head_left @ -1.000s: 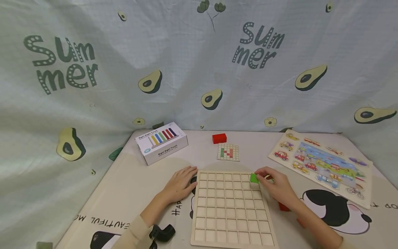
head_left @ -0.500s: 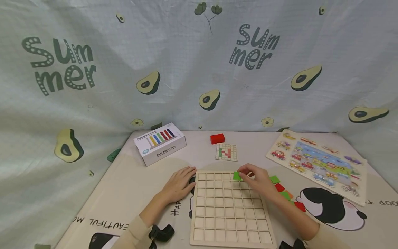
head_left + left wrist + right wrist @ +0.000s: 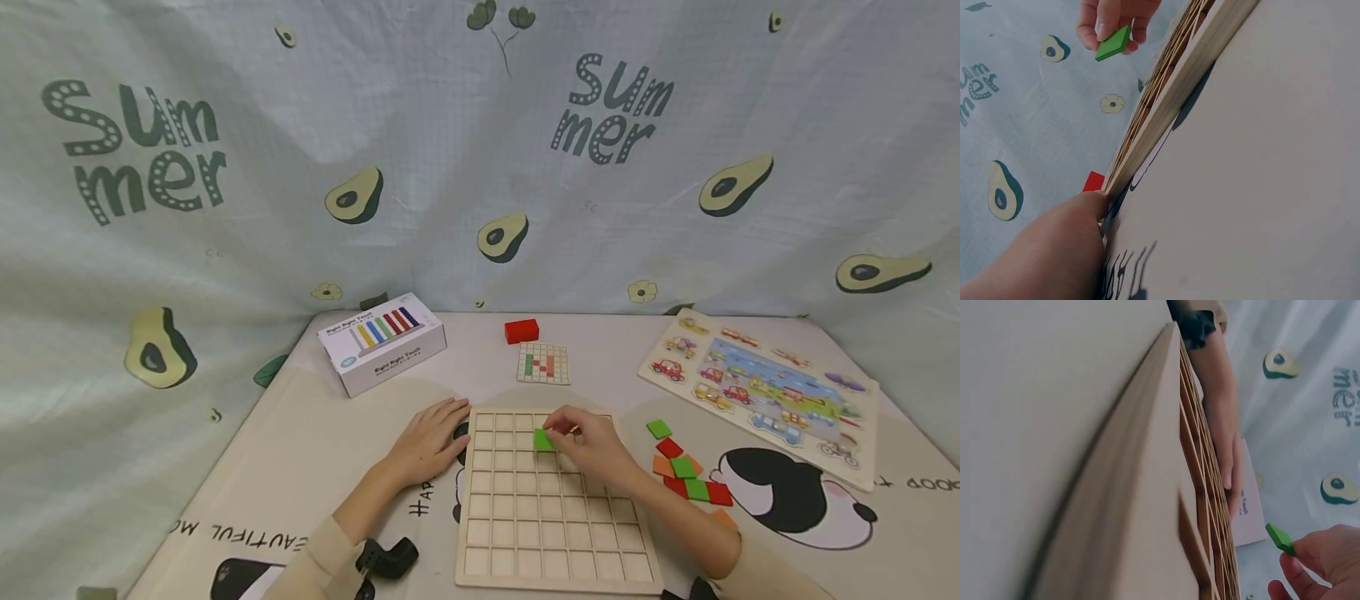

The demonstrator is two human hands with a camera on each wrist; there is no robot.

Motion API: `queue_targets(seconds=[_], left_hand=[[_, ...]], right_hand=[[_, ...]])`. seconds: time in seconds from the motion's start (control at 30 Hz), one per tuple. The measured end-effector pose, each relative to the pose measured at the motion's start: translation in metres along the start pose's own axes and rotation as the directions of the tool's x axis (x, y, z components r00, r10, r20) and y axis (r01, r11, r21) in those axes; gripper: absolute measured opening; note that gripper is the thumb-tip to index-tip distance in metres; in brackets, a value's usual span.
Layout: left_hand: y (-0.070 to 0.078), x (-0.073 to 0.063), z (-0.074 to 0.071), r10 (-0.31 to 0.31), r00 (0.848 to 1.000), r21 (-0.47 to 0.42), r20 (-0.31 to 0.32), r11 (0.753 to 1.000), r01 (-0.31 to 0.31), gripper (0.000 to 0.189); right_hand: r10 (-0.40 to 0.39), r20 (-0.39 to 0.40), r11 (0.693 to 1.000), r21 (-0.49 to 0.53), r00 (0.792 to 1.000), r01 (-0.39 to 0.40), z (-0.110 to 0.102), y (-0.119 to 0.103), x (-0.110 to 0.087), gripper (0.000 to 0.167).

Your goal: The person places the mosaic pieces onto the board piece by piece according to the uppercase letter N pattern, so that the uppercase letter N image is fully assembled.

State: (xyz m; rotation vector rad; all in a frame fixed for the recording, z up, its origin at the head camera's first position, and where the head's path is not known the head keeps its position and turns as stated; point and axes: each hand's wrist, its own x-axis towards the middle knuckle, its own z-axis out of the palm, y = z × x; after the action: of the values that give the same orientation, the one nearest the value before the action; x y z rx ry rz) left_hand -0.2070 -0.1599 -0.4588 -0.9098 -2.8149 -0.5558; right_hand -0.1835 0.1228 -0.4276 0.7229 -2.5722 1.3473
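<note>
A square green tile (image 3: 543, 440) is pinched between the thumb and fingers of my right hand (image 3: 588, 446), above the upper part of a wooden grid board (image 3: 555, 533). The left wrist view shows this green tile (image 3: 1114, 44) raised off the board's surface. My left hand (image 3: 427, 442) lies flat on the table at the board's upper left edge, its thumb against the frame. Beyond the board lies a small pattern card (image 3: 543, 364) printed with green and red squares on a grid.
Several loose green, red and orange tiles (image 3: 684, 468) lie right of the board. A red block (image 3: 521, 331) stands behind the card. A white box (image 3: 382, 343) is at the back left, and a vehicle picture puzzle (image 3: 765, 396) at the back right.
My right hand has carried the green tile leftward from the board's upper right corner to over its upper middle. The loose tiles have come into fuller view. My left hand has stayed put.
</note>
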Motion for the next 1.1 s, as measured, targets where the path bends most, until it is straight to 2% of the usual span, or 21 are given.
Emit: queue_targets(seconds=[0.2, 0.4, 0.5, 0.77, 1.1], left_hand=[[-0.001, 0.001, 0.001, 0.000, 1.000, 0.000, 0.009, 1.000, 0.000, 0.052], [0.000, 0.003, 0.002, -0.009, 1.000, 0.006, 0.007, 1.000, 0.009, 0.052], [0.000, 0.003, 0.002, -0.011, 1.000, 0.002, 0.006, 1.000, 0.011, 0.052], [0.001, 0.004, 0.001, -0.016, 1.000, 0.003, 0.013, 1.000, 0.016, 0.052], [0.001, 0.001, -0.002, -0.022, 1.000, -0.001, 0.014, 1.000, 0.022, 0.052]], right_hand=[[-0.033, 0.051, 0.999, -0.003, 0.998, 0.034, 0.012, -0.009, 0.001, 0.005], [-0.005, 0.071, 1.000, 0.005, 0.997, 0.005, 0.025, -0.010, 0.003, 0.004], [0.014, 0.066, 1.000, 0.009, 0.998, -0.015, 0.031, -0.010, 0.004, 0.003], [-0.002, 0.045, 1.000, -0.011, 0.999, 0.002, 0.044, -0.010, 0.003, 0.004], [0.013, 0.031, 1.000, 0.000, 0.999, -0.013, 0.051, -0.012, 0.002, 0.004]])
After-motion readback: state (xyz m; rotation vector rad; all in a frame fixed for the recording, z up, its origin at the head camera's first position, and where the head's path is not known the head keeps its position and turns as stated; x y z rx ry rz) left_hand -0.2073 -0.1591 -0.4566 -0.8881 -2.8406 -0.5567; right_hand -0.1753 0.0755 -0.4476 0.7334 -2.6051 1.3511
